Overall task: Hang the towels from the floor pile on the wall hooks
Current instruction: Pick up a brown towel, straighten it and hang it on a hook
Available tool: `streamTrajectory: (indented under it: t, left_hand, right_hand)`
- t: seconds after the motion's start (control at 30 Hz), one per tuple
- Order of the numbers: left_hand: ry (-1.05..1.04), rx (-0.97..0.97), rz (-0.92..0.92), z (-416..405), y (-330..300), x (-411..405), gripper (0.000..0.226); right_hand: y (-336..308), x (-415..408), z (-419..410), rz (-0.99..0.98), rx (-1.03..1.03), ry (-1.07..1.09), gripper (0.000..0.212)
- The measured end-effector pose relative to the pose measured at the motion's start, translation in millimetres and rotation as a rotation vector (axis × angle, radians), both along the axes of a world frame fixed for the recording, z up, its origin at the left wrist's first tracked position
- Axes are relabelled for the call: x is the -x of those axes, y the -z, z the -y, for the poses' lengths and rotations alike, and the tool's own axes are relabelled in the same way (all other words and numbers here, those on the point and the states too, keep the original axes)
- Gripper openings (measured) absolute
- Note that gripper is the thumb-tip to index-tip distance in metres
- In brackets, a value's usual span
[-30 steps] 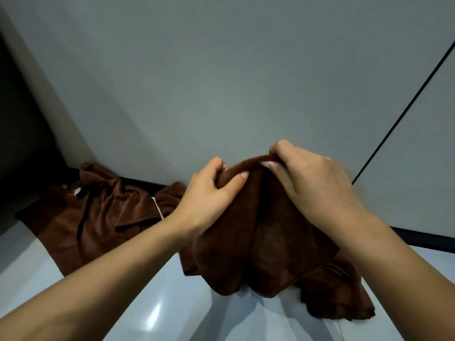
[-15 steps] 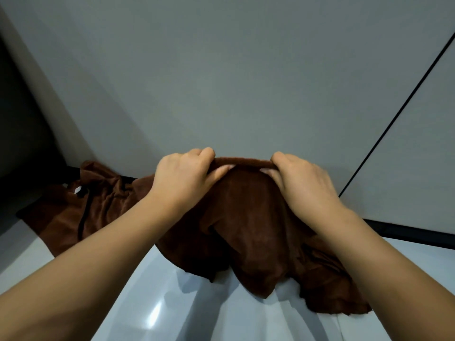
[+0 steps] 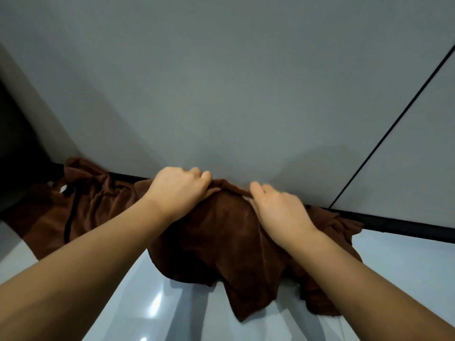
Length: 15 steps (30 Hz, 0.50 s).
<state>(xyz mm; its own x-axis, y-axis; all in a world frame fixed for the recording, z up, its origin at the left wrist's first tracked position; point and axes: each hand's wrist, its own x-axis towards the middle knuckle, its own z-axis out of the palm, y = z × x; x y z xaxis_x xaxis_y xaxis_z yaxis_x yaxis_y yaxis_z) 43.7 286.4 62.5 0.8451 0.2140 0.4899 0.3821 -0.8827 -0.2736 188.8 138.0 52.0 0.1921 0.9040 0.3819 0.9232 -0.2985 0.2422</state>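
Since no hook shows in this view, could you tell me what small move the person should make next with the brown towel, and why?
Probably lift the brown towel higher and look up the wall. Both the left hand and right hand already grip its top edge, but its lower part hangs near the floor.

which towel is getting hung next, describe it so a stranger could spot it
Find the grey wall and follow its black baseboard to the brown towels below. It is the brown towel lifted by its top edge, gripped by the left hand and right hand; the other lies flat.

Both bare forearms reach forward; the left hand (image 3: 181,190) and right hand (image 3: 279,210) curl, knuckles up, gripping cloth.
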Motion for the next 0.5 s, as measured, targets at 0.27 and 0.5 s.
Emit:
streamTrajectory:
  t: [0.27,0.5]
  left_hand:
    - [-0.123,0.048,-0.438,1,-52,-45,0.041]
    - [-0.067,0.036,-0.299,-14,-220,-54,0.024]
  right_hand:
    - [-36,-25,-18,-0.099,0.196,0.106,0.037]
    - [-213,-45,-23,-0.106,0.22,0.06,0.048]
